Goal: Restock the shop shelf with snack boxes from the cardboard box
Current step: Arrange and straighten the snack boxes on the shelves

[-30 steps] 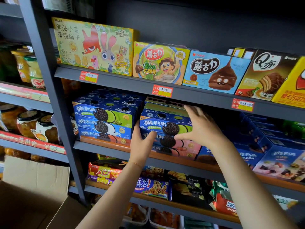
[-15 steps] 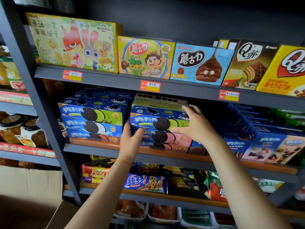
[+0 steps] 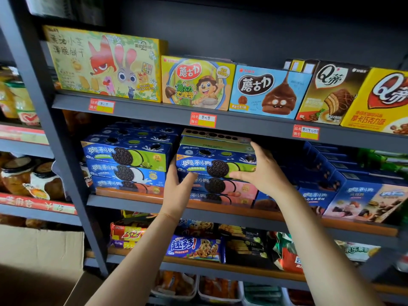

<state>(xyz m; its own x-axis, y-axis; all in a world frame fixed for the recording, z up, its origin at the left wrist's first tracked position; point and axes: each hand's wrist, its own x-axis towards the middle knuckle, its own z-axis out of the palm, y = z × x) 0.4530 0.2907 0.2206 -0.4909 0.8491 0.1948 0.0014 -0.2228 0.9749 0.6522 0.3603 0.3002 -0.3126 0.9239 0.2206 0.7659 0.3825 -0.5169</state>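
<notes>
- Since a second ago the hands have barely shifted on the stack; it is mostly the view that has slid, so the shelf unit sits further right and lower in frame and the green-flavour cookie box [image 3: 217, 161] has gone no deeper.
- The left hand [image 3: 177, 186] lies against the near-left corner of that box, its thumb reaching across the front of the box below; its other fingers are hidden, so I cannot tell whether they are spread.
- The right hand [image 3: 262, 171] cups the box's right end, thumb under the front edge and fingers curled over the top.
- The box rests on the pink cookie box [image 3: 220, 187], in the middle stack of the middle shelf [image 3: 136, 200], under a flatter carton [image 3: 215, 140].
- It looks seated, so I judge this placement nearly finished; squaring it remains.
- The cardboard box [image 3: 42, 257] stands near, at lower left.
</notes>
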